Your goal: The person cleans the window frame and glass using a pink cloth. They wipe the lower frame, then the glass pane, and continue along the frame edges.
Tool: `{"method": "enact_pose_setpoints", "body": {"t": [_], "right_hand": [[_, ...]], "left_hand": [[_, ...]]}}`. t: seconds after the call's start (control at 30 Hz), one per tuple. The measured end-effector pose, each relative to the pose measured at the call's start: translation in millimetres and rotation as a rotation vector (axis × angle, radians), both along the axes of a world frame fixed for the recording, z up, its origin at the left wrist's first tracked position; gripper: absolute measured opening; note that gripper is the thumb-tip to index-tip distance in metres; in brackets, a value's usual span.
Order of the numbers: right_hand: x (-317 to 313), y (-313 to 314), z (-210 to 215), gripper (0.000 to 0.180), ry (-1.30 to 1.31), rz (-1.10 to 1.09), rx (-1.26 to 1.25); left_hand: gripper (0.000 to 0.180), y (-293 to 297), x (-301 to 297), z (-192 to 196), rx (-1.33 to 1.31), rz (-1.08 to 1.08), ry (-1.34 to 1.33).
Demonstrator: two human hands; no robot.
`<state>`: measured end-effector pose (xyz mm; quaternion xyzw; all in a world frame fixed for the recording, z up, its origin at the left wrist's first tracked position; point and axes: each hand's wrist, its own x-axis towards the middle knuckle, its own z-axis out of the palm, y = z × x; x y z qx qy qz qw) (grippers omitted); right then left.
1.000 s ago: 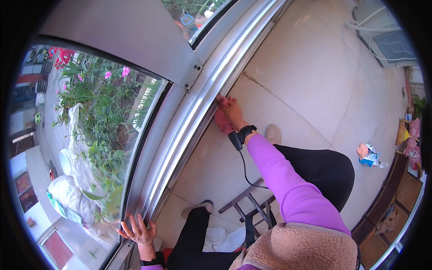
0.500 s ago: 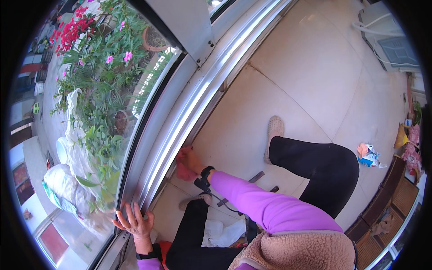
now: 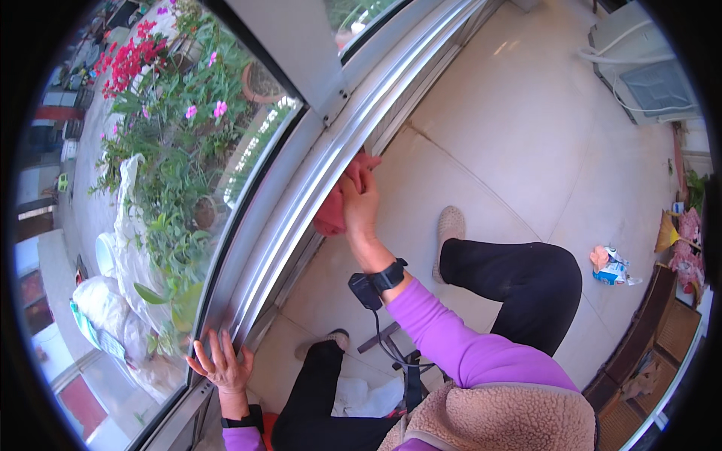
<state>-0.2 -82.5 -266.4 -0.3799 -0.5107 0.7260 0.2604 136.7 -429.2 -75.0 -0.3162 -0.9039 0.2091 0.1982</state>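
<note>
A red cloth [image 3: 331, 215] is bunched under my right hand [image 3: 361, 201], whose fingers grip it against the inner side of the silvery metal window frame [image 3: 280, 234]. Lower down the same frame, my left hand [image 3: 223, 364] rests with its fingers spread, touching the metal next to the glass pane [image 3: 252, 150]. Both wrists wear black bands, and a small black box [image 3: 365, 291] with a cable hangs by the right one. Part of the cloth is hidden behind my right hand.
Potted plants with red and pink flowers [image 3: 135, 60] stand beyond the glass. On the tiled floor [image 3: 481, 135] lie a blue-and-white packet [image 3: 613, 269] and a white plastic bag [image 3: 368, 396] between my legs. A grey appliance with a hose [image 3: 654, 75] stands far right, a brown wooden cabinet [image 3: 628, 338] nearer.
My right hand has moved up and away along the frame with the red cloth, from low near the floor to higher on the metal. My left hand stays about where it was.
</note>
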Motion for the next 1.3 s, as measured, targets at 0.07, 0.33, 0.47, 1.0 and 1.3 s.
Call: {"method": "enact_pose_setpoints", "body": {"t": [0.07, 0.33, 0.47, 1.0, 1.3], "right_hand": [[-3, -13, -6, 0.026, 0.106, -0.077, 0.017], [-25, -11, -165, 0.015, -0.075, -0.114, -0.147], [-21, 5, -170, 0.012, 0.017, 0.105, -0.49], [7, -57, 61, 0.024, 0.341, -0.117, 0.099], [-5, -53, -114, 0.038, -0.002, -0.155, -0.2]], "left_hand": [[0.05, -3, 1, -2, 0.011, -0.002, 0.0], [0.052, -2, 0, -5, 0.023, 0.007, 0.017], [0.05, 1, 3, -2, 0.016, 0.037, 0.0], [0.049, 4, 2, 0, 0.014, 0.046, 0.001], [0.054, 0, 0, -4, -0.001, 0.015, 0.028]]}}
